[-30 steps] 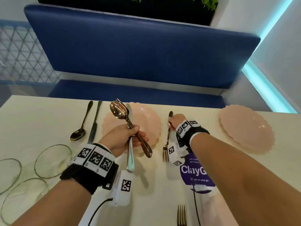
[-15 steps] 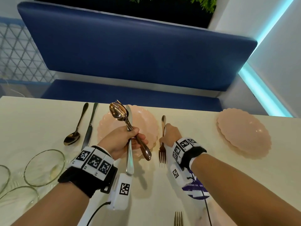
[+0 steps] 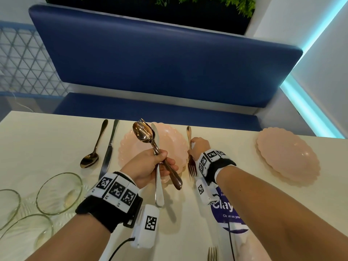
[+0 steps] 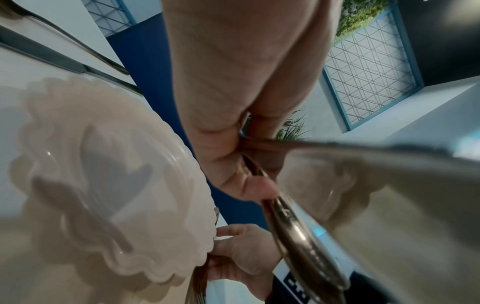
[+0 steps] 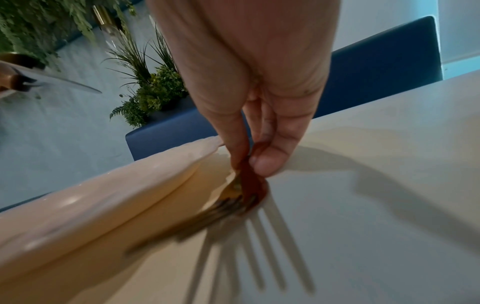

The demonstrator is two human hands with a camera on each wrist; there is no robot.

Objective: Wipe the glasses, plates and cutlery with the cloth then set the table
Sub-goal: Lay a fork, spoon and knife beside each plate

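Observation:
My left hand grips a bundle of cutlery upright above a pink scalloped plate: a copper spoon, a fork behind it and a silver knife hanging down. My right hand pinches a copper fork just right of that plate, tines toward me, low over the table. In the right wrist view thumb and fingers pinch the fork beside the plate. The left wrist view shows my palm round the handles over the plate.
A spoon and knife lie left of the plate. Three clear glass bowls sit at the near left. A second pink plate is at the right. A purple-printed cloth lies under my right forearm; another fork shows at the bottom edge.
My right hand has slid the fork away from me alongside the plate, its handle now reaching further toward the bench. The left hand keeps its bundle nearly still.

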